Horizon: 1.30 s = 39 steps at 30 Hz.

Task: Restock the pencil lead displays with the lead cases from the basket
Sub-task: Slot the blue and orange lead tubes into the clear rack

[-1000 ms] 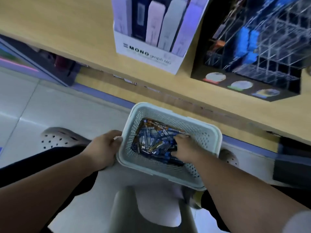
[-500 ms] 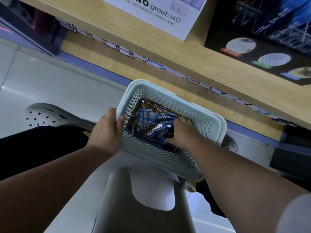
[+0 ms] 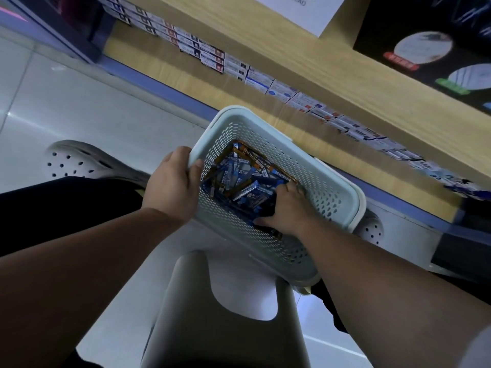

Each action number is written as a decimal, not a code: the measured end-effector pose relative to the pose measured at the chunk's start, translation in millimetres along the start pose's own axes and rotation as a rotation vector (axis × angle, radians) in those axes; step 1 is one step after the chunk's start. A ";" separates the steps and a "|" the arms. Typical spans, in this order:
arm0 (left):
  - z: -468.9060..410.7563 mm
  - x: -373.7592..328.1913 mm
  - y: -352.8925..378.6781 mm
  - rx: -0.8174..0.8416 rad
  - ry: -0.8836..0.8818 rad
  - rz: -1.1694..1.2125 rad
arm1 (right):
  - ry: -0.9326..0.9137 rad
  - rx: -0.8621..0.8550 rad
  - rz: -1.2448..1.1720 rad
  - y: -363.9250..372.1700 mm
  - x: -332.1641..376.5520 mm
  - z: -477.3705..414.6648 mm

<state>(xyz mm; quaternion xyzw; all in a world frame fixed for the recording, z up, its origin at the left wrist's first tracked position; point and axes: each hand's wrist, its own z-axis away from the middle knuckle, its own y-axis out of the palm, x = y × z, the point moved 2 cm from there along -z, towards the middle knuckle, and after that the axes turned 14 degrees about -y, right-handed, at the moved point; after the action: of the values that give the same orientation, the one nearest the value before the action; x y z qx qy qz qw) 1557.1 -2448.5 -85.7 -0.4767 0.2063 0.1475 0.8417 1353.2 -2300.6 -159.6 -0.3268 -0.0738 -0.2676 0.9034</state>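
Pale perforated plastic basket [image 3: 355,200], rim clasped by left hand [image 3: 172,187], is found full of slim blue lead cases [image 3: 240,181] beneath right hand [image 3: 285,211] fingers, grip unclear.

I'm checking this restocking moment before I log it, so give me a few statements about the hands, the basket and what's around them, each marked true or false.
1. The left hand grips the rim of the pale perforated plastic basket. True.
2. The right hand grips the rim as well. False: it is down inside the basket, with its fingers among the blue lead cases.
3. The basket is empty. False: a pile of lead cases lies in it.
4. A grey plastic stool shows below the basket. True.
5. Rows of small boxes sit beneath the light wooden shelf. True.
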 end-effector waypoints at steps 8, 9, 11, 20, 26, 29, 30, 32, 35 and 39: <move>-0.8 0.0 -0.1 -0.011 0.001 -0.002 | -0.009 -0.006 0.009 4.6 3.1 -1.5; -0.6 -0.2 -0.1 -0.010 -0.003 -0.001 | -0.016 -0.025 0.007 4.8 3.7 -0.8; -0.3 -0.8 -0.1 -0.010 -0.010 0.002 | -0.027 -0.052 -0.005 5.0 4.6 -0.5; -0.7 -1.9 0.0 -0.002 0.000 0.003 | -0.005 -0.004 -0.081 3.3 5.6 -6.0; -1.6 -1.4 0.4 0.011 0.008 0.001 | -0.004 -0.026 -0.147 10.1 9.1 -2.5; -2.6 -1.4 0.3 0.027 0.016 -0.005 | -0.015 0.005 -0.165 12.9 9.2 -3.7; -2.7 -1.5 0.3 0.032 0.018 -0.007 | -0.024 0.019 -0.149 12.9 9.2 -4.3; -2.6 -1.9 0.1 0.038 0.014 -0.005 | -0.036 0.044 -0.123 12.1 9.2 -5.6; -2.3 -3.0 0.3 0.051 0.003 0.005 | -0.033 0.071 -0.125 13.9 8.3 -6.3; -2.5 -3.0 -0.2 0.068 -0.022 0.017 | -0.039 0.067 -0.113 20.5 10.3 -4.9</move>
<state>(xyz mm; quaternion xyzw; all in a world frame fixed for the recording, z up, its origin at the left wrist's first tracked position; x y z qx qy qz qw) 1554.1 -2450.9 -85.2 -0.4443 0.2060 0.1528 0.8584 1372.7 -2295.0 -171.5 -0.2970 -0.1186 -0.3092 0.8956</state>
